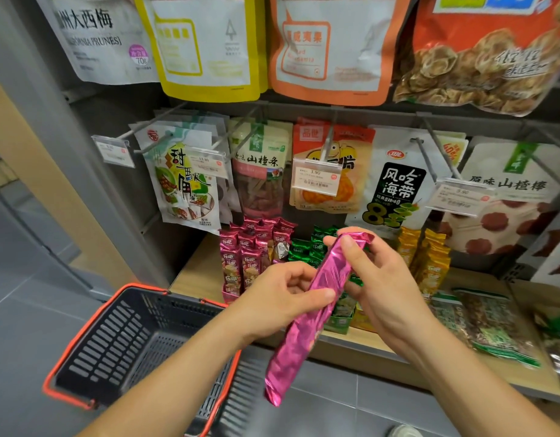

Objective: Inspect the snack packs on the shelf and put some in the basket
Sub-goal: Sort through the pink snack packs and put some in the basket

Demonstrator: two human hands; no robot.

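Note:
A long pink foil snack pack (307, 323) slants between both hands in front of the shelf. My left hand (278, 298) grips its middle, thumb across the front. My right hand (376, 279) pinches its upper end from the right. Below and to the left stands a dark basket (83, 351) with an orange rim, nothing visible inside. On the wooden shelf (196, 275) behind stand rows of pink packs (247, 257), green packs (307, 250) and yellow packs (430, 260).
Bags of snacks hang on hooks above the shelf, with price tags (316, 178) in front of them. Flat packs of mixed snacks (487, 326) lie on the shelf at the right. Grey floor tiles spread below, and a grey post (51, 127) rises at the left.

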